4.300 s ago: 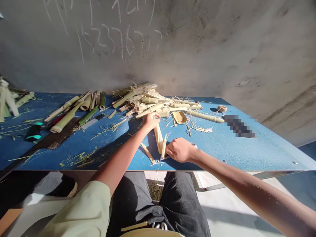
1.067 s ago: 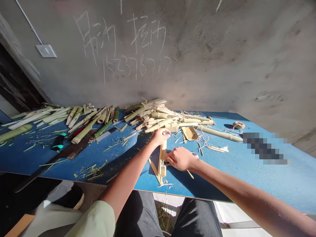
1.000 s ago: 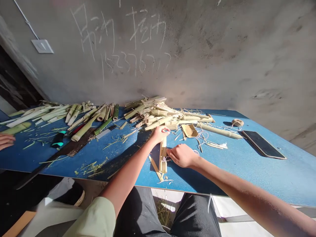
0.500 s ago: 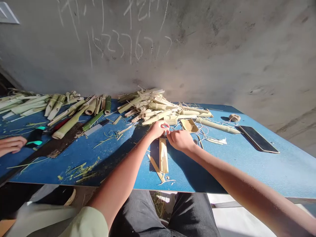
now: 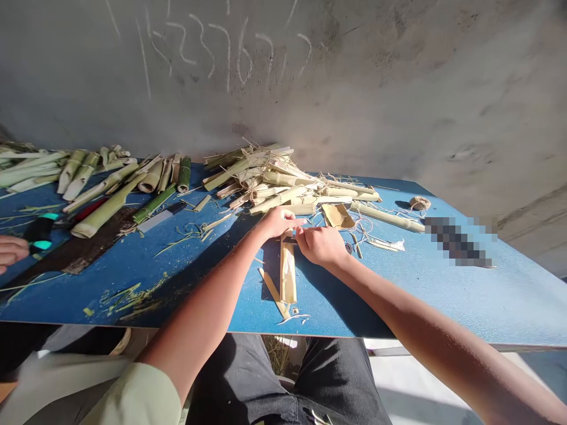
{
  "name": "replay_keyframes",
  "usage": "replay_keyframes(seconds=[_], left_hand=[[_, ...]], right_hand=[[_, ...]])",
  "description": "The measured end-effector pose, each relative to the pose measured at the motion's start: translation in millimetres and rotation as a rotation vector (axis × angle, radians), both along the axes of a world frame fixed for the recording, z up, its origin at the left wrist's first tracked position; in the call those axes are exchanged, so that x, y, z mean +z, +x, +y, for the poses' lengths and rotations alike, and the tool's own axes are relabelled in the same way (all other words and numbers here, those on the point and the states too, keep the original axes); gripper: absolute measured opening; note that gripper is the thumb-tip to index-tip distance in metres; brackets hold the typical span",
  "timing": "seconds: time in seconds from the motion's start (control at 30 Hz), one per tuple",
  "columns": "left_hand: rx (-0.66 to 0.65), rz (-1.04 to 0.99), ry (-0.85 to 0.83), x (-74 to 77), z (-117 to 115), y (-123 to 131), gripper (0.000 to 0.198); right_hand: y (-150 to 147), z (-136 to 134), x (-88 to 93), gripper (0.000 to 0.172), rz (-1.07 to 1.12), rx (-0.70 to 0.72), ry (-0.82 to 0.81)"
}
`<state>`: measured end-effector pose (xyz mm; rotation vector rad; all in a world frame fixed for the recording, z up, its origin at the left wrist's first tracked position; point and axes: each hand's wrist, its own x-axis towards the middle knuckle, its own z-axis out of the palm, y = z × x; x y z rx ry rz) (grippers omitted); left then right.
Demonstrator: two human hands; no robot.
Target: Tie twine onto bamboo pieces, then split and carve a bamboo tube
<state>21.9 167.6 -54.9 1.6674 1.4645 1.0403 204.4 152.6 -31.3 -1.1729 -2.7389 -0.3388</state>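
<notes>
The person's left hand (image 5: 279, 222) and right hand (image 5: 321, 246) are curling close together over the top end of a long, flat, pale bamboo strip (image 5: 288, 276), which is lying on a blue wooden table (image 5: 398, 301). The fingers are nearly touching and seem to be pinching something small and thin just above the strip, but I cannot tell what it is or how tight the grip is. The strip looks light and stiff, with split edges that may crack or scratch, so its wide middle seems the safest place to hold. A thin pale bamboo stick (image 5: 273, 301) is lying just left of the strip, and a messy pile of cut bamboo pieces (image 5: 270, 192) is sitting beyond it. Another person's hand (image 5: 9, 249) is resting far left of the strip.
</notes>
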Motion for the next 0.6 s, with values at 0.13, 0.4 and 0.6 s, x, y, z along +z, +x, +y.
replay_keyframes(seconds=[0.13, 0.4, 0.6], left_hand=[[0.032, 0.011, 0.009, -3.7, 3.8, 6.0, 0.055], [0.083, 0.091, -0.009, -11.0, 16.2, 13.5, 0.047], [0.078, 0.137, 0.035, -8.0, 15.3, 8.3, 0.046]], right_hand=[[-0.3, -3.3, -1.2, 0.066, -0.017, -0.031, -0.017], [-0.1, -1.4, -1.9, 0.064, -0.032, -0.045, -0.056], [-0.5, -3.6, 5.5, 0.063, -0.073, -0.039, -0.100]])
